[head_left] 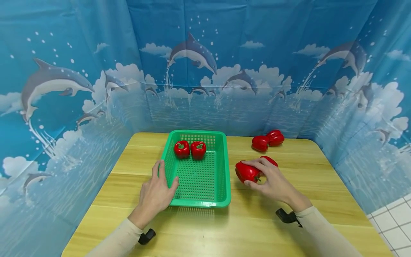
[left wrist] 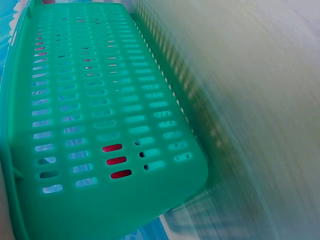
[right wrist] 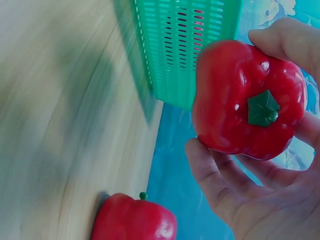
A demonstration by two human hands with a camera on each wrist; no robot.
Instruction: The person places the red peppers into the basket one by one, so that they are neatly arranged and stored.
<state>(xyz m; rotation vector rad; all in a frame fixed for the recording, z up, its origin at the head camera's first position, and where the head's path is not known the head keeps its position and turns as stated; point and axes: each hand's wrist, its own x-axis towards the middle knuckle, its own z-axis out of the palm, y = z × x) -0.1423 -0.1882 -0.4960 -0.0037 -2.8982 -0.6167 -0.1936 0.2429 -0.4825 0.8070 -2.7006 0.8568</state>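
Observation:
My left hand (head_left: pixel 156 191) rests on the left rim of a green plastic basket (head_left: pixel 228 178), fingers fairly straight and thumb over the inside. The basket's slotted outer wall (left wrist: pixel 100 112) fills much of the left wrist view, where most of that hand is out of sight. Two red bell peppers (head_left: pixel 190 150) stand in the far part of the basket. Right of the basket, my right hand (head_left: pixel 273 180) grips another red bell pepper (right wrist: pixel 240 100) between thumb and fingers, its green stem showing. Past that hand lies a further pepper (head_left: pixel 270 160), partly hidden in the head view.
Toward the back right of the wooden table (head_left: pixel 308 185) lie two more red bell peppers (head_left: pixel 267 140), touching. A blue dolphin-print curtain (head_left: pixel 205 71) hangs behind and along both sides. White tiles (head_left: pixel 395 223) show at the lower right. Each wrist carries a black camera mount (head_left: pixel 287 216).

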